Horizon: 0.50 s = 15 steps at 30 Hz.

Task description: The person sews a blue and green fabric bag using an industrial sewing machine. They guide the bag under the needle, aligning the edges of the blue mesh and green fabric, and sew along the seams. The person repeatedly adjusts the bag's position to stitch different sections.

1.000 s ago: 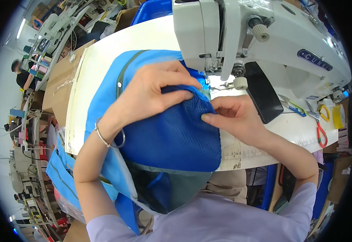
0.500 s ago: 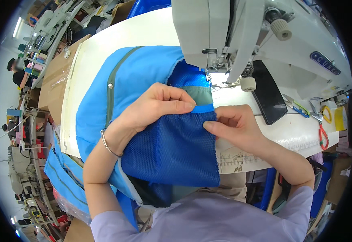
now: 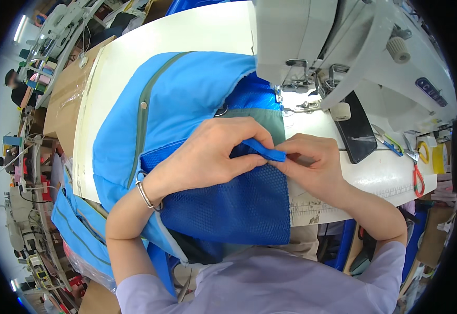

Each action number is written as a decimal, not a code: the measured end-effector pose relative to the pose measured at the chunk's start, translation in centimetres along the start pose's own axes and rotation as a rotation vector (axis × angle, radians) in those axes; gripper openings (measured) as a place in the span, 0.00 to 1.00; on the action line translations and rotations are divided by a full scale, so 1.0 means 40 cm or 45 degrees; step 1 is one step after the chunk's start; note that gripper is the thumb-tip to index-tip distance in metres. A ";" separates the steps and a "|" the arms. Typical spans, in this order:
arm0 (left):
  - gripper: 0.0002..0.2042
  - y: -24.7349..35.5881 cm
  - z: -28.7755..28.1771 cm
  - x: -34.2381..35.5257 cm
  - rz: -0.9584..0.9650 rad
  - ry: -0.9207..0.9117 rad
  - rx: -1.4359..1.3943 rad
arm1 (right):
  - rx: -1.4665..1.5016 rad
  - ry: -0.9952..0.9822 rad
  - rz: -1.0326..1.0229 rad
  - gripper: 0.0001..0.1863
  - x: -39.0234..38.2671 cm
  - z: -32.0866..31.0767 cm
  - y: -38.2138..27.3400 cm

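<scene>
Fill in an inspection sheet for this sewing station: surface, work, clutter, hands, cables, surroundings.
Surface: white table, ruler-like marks and worn patches along its near edge.
Work: light-blue fabric piece with blue mesh, beside the sewing machine.
Clutter: black phone-like slab, red-handled scissors and yellow roll at right.
Hands: left hand and right hand both pinch the blue band at the mesh's upper edge.
Cables: white cord at upper left.
Surroundings: cardboard, more machines and a person in dark clothing at left.
</scene>
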State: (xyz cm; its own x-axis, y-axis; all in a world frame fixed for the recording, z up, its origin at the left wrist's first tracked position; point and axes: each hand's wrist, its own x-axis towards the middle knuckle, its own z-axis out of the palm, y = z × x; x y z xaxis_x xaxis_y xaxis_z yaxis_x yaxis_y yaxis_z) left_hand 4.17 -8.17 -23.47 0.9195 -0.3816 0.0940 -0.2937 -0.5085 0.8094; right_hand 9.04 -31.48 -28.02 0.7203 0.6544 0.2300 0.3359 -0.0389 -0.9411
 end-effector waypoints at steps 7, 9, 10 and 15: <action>0.08 -0.014 0.004 0.001 0.020 -0.025 0.044 | -0.125 0.054 -0.009 0.15 0.004 -0.012 -0.009; 0.09 -0.015 0.007 0.002 0.023 -0.011 0.039 | -0.133 0.051 -0.132 0.15 0.006 -0.014 -0.005; 0.09 -0.017 0.010 0.003 0.024 -0.005 0.036 | -0.149 0.023 -0.156 0.14 0.007 -0.018 -0.006; 0.09 -0.017 0.022 0.005 -0.043 -0.035 -0.072 | 0.065 0.034 0.058 0.10 0.000 -0.018 -0.006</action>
State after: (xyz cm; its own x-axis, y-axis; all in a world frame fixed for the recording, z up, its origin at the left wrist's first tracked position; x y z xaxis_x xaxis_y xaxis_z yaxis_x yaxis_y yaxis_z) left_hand 4.34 -8.58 -24.50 0.9208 -0.3866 0.0510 -0.2471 -0.4775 0.8432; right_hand 9.39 -32.01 -27.62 0.7505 0.6322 0.1926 0.2713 -0.0289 -0.9621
